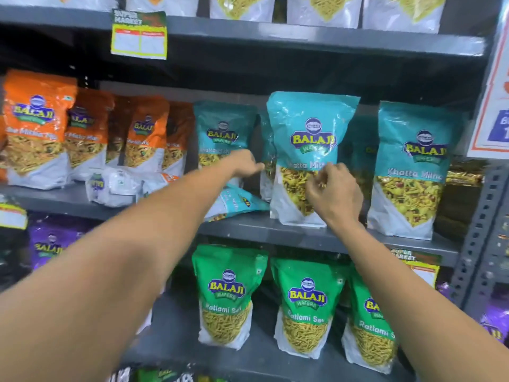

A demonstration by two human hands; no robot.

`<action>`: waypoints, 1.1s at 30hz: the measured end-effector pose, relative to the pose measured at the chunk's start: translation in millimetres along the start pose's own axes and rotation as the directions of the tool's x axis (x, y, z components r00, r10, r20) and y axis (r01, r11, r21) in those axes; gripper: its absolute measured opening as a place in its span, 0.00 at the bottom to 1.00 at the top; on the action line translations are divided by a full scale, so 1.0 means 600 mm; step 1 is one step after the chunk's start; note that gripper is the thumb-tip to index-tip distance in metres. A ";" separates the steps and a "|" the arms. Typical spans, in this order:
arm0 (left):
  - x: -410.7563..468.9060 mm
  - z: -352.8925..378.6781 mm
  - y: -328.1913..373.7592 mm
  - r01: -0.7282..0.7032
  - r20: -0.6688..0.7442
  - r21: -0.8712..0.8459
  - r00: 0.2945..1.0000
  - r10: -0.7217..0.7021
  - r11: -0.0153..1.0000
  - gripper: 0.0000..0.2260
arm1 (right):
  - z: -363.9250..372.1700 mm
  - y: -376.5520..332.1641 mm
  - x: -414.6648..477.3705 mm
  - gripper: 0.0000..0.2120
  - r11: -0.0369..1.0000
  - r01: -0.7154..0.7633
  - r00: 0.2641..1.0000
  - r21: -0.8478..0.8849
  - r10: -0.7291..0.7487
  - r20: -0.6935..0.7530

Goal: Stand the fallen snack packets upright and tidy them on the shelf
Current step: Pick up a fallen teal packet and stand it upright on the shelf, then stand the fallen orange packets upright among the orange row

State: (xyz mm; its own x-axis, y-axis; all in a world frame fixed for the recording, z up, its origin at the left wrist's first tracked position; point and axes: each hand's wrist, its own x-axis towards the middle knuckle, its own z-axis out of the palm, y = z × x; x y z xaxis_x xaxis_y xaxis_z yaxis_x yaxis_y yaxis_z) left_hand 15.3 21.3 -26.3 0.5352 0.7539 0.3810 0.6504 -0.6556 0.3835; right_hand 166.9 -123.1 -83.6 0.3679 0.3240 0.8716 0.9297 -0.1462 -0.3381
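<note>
Teal packet (308, 158): upright, mid-shelf front. Fallen teal packet (237, 204): flat beside it. Fallen white-backed packet (115, 188): flat, before my orange row.

Fallen packet (237, 202) left of upright packet (305, 161)

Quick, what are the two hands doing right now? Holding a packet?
Left hand: reaching between the teal packets, fingers partly curled, holding nothing visible.
Right hand: fingers bent against the front of the upright teal packet; whether it has a real grip cannot be told.

Grey metal shelving (316, 238), several tiers, dim recess under the upper shelf. Perforated grey upright (480, 230) at right. Yellow-green price tag (139, 35) on upper shelf edge. White-orange poster (493, 106) far right.
</note>
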 end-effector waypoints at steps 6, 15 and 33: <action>-0.043 -0.076 -0.129 0.171 0.163 0.439 0.950 -0.265 0.882 0.15 | 0.045 -0.151 -0.047 0.15 0.799 -0.507 0.752 0.322 0.228 0.618; -0.028 -0.095 -0.168 0.168 0.367 0.512 0.844 -0.391 0.843 0.33 | 0.129 -0.250 -0.081 0.28 0.533 -0.816 0.433 0.224 0.308 0.847; -0.014 -0.104 -0.221 0.284 0.623 -0.080 0.763 -0.174 0.955 0.17 | 0.128 -0.288 -0.071 0.24 0.596 -0.742 0.646 0.306 0.516 0.563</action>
State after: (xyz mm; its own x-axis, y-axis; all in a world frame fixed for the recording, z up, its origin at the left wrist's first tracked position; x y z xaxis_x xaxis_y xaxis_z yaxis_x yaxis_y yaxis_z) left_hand -109.1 99.2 -27.9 0.6304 0.7160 -0.2999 0.7302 -0.4157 0.5422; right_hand -8.0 -39.8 -89.4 0.7269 0.6603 0.1887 0.2867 -0.0421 -0.9571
